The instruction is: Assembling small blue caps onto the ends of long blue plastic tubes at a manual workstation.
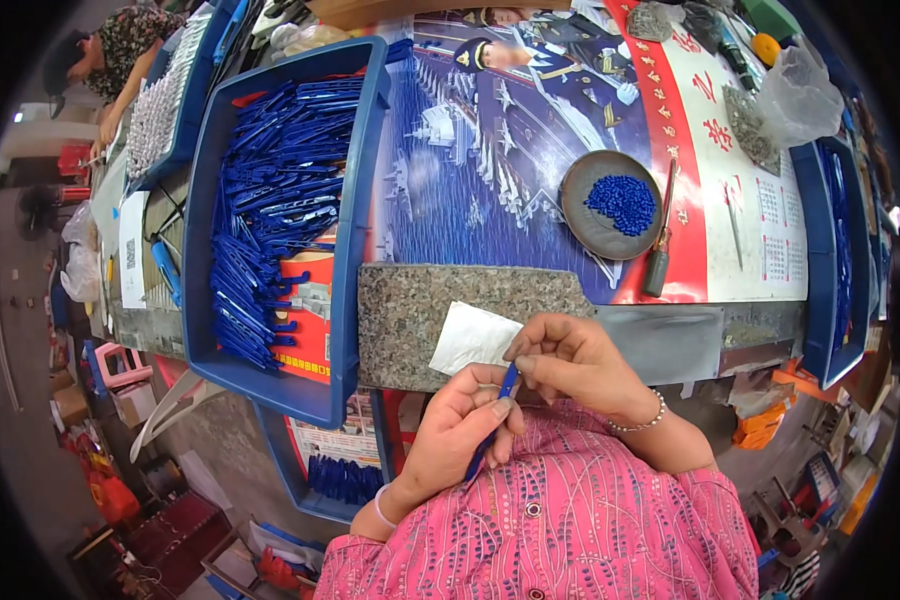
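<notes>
In front of my chest, my left hand (460,425) is closed round a slim blue plastic pen-like part (509,380), which stands tilted with its upper end showing above the thumb. The fingers of my right hand (590,370) are pinched together at that upper end; whatever small thing they hold is hidden. Just beyond both hands, a folded white paper (470,336) lies on a speckled stone slab (400,310). Many similar slim blue parts (285,150) are heaped in a large blue tray (370,180) to the left.
A round dish (577,220) of small blue pellets (625,203) sits at the right, beside a screwdriver (658,262). Another blue tray (822,300) stands far right, and a lower one (300,480) hangs below the bench edge. At far left, another person's arm (125,100) reaches toward white pieces (160,115).
</notes>
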The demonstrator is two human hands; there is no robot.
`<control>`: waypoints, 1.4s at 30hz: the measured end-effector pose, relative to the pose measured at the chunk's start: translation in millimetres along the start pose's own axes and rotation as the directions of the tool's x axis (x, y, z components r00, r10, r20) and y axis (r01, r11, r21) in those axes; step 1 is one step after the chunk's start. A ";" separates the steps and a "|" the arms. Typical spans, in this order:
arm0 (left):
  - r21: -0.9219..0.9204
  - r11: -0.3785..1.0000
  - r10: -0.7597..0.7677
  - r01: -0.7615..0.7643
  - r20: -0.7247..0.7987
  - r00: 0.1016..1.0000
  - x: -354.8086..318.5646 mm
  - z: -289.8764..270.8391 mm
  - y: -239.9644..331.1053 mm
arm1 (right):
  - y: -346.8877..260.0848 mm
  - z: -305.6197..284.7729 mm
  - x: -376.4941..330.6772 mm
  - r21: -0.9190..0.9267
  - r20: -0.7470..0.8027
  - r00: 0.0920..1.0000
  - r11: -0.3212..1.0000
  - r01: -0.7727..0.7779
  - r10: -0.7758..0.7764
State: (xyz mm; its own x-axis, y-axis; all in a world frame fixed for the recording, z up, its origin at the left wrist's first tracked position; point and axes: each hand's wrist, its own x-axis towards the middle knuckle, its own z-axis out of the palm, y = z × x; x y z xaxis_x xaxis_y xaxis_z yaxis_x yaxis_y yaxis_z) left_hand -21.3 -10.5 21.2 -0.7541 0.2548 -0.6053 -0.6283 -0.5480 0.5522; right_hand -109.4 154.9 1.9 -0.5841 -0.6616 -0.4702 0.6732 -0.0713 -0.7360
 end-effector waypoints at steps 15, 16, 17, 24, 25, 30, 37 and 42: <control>0.225 0.974 0.021 -0.023 0.012 1.000 1.0 1.7 7.8 | -9.7 -3.2 7.8 -0.012 -0.021 0.998 0.999 -0.053 0.052; 0.229 0.973 0.019 -0.021 0.014 1.000 1.2 1.5 7.6 | -10.4 -3.0 8.1 -0.013 -0.024 0.998 0.998 -0.059 0.058; 0.233 0.972 0.017 -0.020 0.016 1.000 1.6 1.2 7.6 | -10.9 -2.9 8.3 -0.015 -0.027 0.998 0.998 -0.064 0.064; 0.241 0.970 0.014 -0.018 0.019 1.000 4.7 1.6 8.5 | -10.1 -5.4 10.7 -0.027 -0.044 0.997 0.997 -0.068 0.067; 0.216 0.976 -0.020 0.017 0.011 1.000 4.6 2.9 10.1 | -9.3 -5.8 11.2 -0.048 -0.051 0.997 0.997 -0.062 0.059; 0.198 0.979 -0.048 0.039 0.040 0.998 6.3 5.3 10.1 | -7.5 -10.2 9.2 -0.063 -0.039 0.999 0.997 -0.037 0.035; 0.265 0.961 0.081 -0.082 0.016 0.997 6.5 2.0 3.1 | -29.4 -1.5 -19.5 0.026 -0.060 0.998 0.999 0.023 -0.021; 0.286 0.956 0.084 -0.068 -0.043 0.996 7.4 8.7 9.1 | -40.6 27.0 -38.3 0.327 0.793 0.506 0.938 0.116 -0.339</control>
State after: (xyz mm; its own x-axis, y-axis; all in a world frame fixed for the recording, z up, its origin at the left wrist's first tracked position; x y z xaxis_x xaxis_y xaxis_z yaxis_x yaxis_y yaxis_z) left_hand -34.3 -6.7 26.8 -0.7955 0.1737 -0.5806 -0.6035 -0.3133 0.7332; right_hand -102.1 163.0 62.9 -0.1643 -0.9027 0.3976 0.7117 -0.3876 -0.5858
